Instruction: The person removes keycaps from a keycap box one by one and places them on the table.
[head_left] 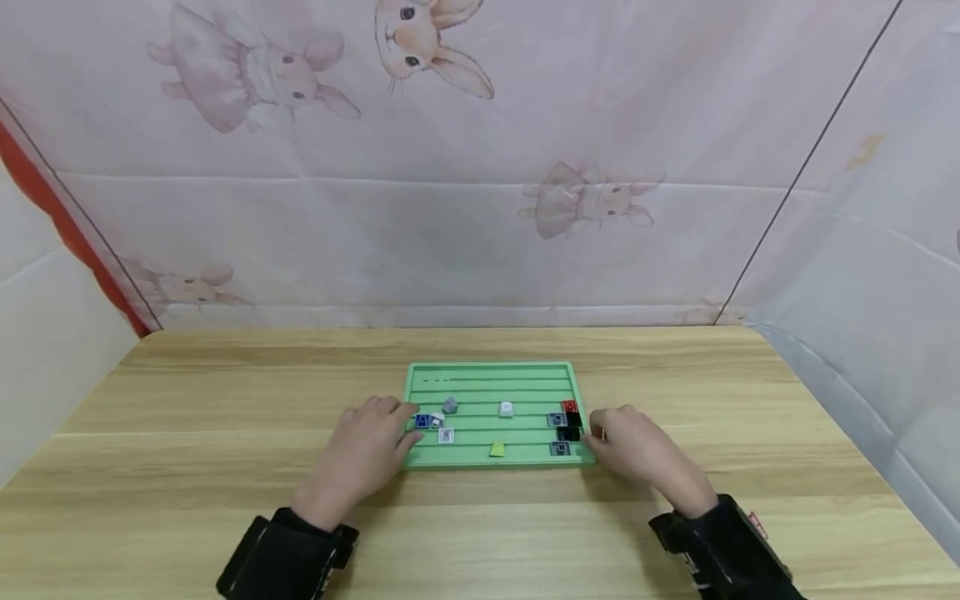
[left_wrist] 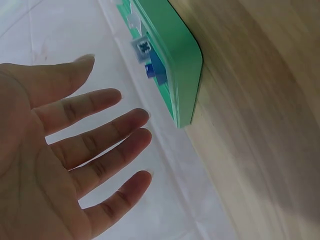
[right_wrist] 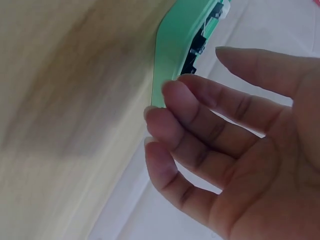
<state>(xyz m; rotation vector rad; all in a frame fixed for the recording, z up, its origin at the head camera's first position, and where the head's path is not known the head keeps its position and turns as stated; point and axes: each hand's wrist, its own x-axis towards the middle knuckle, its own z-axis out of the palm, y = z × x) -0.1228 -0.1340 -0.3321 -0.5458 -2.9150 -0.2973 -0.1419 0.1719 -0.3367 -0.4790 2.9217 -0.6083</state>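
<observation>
A light green ridged tray lies on the table with small square pieces on it, some like keyboard keycaps. My left hand is at the tray's left edge, fingers spread and holding nothing in the left wrist view. Nearest to it are a dark blue piece and a white-framed piece. At the right edge is my right hand, its fingers loosely bent and gripping nothing in the right wrist view. Beside it sit a black piece, a red piece and a grey-blue piece.
Further in on the tray are a white keycap, a yellow-green piece and a grey piece. The wooden table ends at a pale curtain printed with rabbits. Black bands wrap both wrists.
</observation>
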